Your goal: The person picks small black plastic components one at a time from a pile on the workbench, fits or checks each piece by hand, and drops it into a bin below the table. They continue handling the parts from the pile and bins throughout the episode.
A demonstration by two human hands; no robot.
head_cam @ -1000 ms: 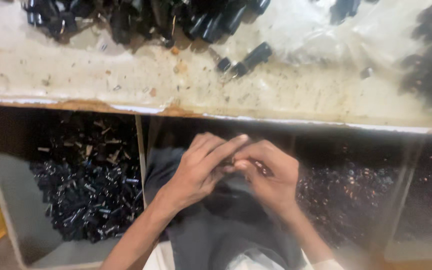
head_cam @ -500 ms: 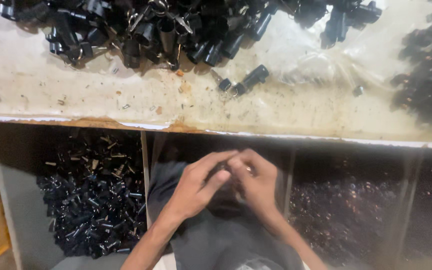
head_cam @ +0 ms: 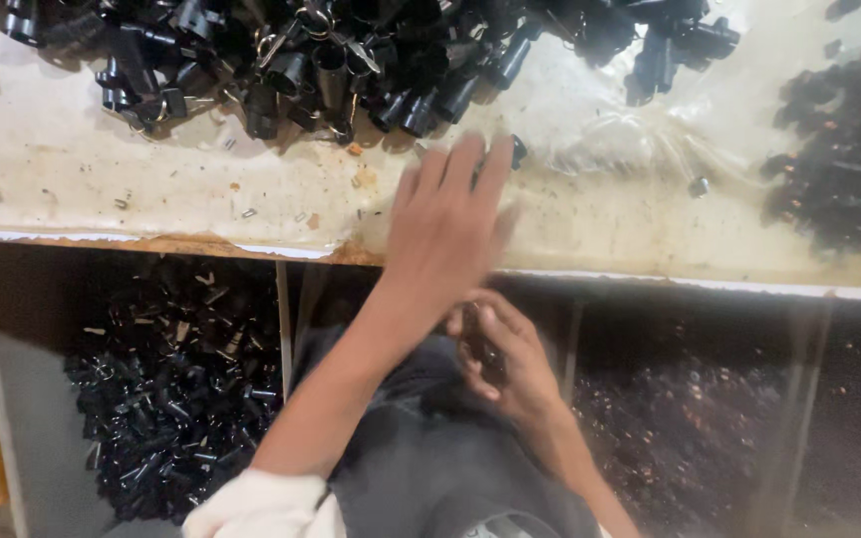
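A: What are the two hands doing?

B: The left hand (head_cam: 447, 231) is stretched out over the worktable (head_cam: 132, 199), fingers spread and flat, palm down, holding nothing that I can see. Its fingertips are near a small black part (head_cam: 517, 151) lying by the edge of the clear plastic sheet (head_cam: 610, 139). The part is half hidden behind the fingers, so I cannot tell whether they touch it.

A: And the other one?

B: The right hand (head_cam: 506, 357) sits low, over the lap, just below the table edge. Its fingers are curled around a small dark piece (head_cam: 480, 344). It is blurred, so its shape is unclear, but the grip is closed on it.

A: How much looks done?

B: Judging by how things lie, a fair amount. The bin on the left (head_cam: 166, 399) under the table holds a thick heap of black parts with bits of metal on them. The bin on the right (head_cam: 690, 438) holds small brownish bits, behind a glossy cover.

A: And what is left?

B: Plenty, I would say. A big pile of black caps and tubes (head_cam: 351, 60) runs along the far side of the table, and another dark heap (head_cam: 839, 159) lies at the right under the plastic. So the work seems somewhere in the middle, with one piece in hand and the supply far from used up.
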